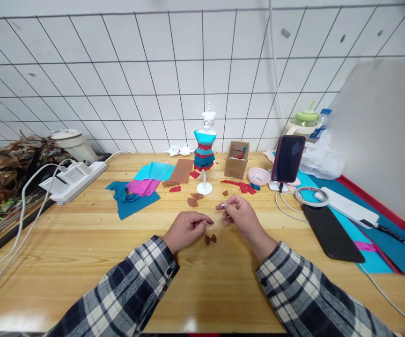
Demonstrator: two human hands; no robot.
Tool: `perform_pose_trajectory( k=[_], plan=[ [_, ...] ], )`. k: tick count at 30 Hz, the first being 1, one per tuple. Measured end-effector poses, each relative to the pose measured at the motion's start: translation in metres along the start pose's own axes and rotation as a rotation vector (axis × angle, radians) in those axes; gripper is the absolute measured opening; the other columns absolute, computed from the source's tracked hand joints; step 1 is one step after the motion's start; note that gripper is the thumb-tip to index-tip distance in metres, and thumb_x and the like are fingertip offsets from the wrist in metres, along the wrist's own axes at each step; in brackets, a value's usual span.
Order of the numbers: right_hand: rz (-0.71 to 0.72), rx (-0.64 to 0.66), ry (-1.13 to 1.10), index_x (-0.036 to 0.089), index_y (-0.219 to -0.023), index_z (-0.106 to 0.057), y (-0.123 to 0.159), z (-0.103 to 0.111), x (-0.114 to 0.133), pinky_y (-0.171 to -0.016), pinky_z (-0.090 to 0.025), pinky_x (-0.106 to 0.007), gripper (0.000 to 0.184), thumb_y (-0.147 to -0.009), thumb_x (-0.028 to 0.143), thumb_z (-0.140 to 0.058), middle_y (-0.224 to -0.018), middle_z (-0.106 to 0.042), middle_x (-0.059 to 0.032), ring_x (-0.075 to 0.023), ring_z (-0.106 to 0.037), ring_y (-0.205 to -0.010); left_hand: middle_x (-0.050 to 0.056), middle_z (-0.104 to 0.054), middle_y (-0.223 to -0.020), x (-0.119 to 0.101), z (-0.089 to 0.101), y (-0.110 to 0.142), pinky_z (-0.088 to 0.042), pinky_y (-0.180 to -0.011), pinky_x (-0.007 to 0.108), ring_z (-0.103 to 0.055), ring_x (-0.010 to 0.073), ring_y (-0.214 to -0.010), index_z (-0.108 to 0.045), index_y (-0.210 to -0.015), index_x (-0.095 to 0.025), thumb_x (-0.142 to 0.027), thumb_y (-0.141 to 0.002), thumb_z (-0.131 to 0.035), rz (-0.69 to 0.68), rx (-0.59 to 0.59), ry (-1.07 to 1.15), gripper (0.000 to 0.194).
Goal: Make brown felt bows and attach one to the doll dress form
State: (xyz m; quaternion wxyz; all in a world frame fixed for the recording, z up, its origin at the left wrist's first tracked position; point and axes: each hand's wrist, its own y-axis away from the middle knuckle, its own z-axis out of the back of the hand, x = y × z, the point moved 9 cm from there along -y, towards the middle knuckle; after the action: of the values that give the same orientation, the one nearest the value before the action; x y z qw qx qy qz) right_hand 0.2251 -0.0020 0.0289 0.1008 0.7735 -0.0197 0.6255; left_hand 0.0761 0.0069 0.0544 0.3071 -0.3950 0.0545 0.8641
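Apparently at a fine bow-handling step: pinching a small white piece (pixel 224 204) in the right hand (pixel 239 215), with left hand (pixel 189 228) narrowly closed, contents unclear, beside the reddish-brown bow (pixel 210 239), and next likely requiring steady fingertip alignment.

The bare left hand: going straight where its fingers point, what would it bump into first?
The left hand would probably meet the bare, curled right hand first, across a small gap; depth is unclear.

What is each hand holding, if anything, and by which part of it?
The right hand pinches a tiny white piece; the part gripped is too small to tell. Whether the left hand, near the dark bow, holds anything cannot be told.
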Motion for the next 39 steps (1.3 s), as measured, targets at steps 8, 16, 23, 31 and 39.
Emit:
perform_pose_trajectory(
  k=[8, 16, 23, 31, 39],
  plan=[
    [0.458, -0.288, 0.333, 0.021, -0.077, -0.050, -0.070, 0.048, 0.109, -0.061, -0.053, -0.030, 0.015, -0.068, 0.027, -0.062, -0.072, -0.067, -0.0010, -0.0166, -0.064, -0.064, 0.001, -0.067, -0.065, 0.032, 0.000, -0.014, -0.039, -0.057, 0.021, -0.056, 0.0116, -0.057, -0.076, -0.090, -0.017, -0.019, -0.080, -0.048, 0.041, -0.010, 0.008, 0.029],
    [0.586, -0.435, 1.111, 0.023, -0.093, -0.076, -0.133, 0.057, 0.141, -0.080, -0.046, -0.037, 0.033, -0.076, 0.019, -0.047, -0.089, -0.073, -0.0062, -0.0249, -0.063, -0.089, 0.000, -0.064, -0.062, 0.042, 0.004, -0.016, -0.036, -0.056, 0.020, -0.048, 0.0094, -0.053, -0.076, -0.088, -0.016, -0.018, -0.079, -0.049, 0.060, -0.033, 0.038, 0.029],
    [0.553, -0.373, 1.194, 0.025, -0.111, -0.071, -0.128, 0.063, 0.140, -0.087, -0.045, -0.038, 0.042, -0.081, 0.015, -0.044, -0.107, -0.071, -0.0069, -0.0241, -0.061, -0.100, -0.001, -0.061, -0.059, 0.041, 0.004, -0.018, -0.035, -0.054, 0.020, -0.047, 0.0095, -0.052, -0.075, -0.087, -0.015, -0.018, -0.079, -0.048, 0.050, -0.030, 0.043, 0.028],
    [0.789, -0.278, 0.800, 0.023, -0.095, -0.069, 0.023, 0.020, 0.075, -0.079, -0.047, -0.036, 0.023, -0.090, 0.024, -0.047, -0.089, -0.070, -0.0056, -0.0216, -0.061, -0.086, 0.001, -0.067, -0.065, 0.037, 0.007, -0.017, -0.041, -0.059, 0.021, -0.055, 0.0112, -0.057, -0.074, -0.091, -0.015, -0.019, -0.082, -0.049, 0.035, -0.058, 0.038, 0.027],
    [0.749, 0.021, 0.824, 0.024, -0.096, -0.071, 0.035, -0.025, 0.046, -0.081, -0.046, -0.038, 0.017, -0.088, 0.031, -0.058, -0.091, -0.072, -0.0051, -0.0217, -0.062, -0.088, 0.003, -0.071, -0.077, 0.001, 0.005, -0.006, -0.045, -0.072, 0.025, -0.062, 0.0145, -0.073, -0.074, -0.094, -0.021, -0.020, -0.084, -0.052, -0.150, -0.099, -0.116, 0.025]
  ],
)
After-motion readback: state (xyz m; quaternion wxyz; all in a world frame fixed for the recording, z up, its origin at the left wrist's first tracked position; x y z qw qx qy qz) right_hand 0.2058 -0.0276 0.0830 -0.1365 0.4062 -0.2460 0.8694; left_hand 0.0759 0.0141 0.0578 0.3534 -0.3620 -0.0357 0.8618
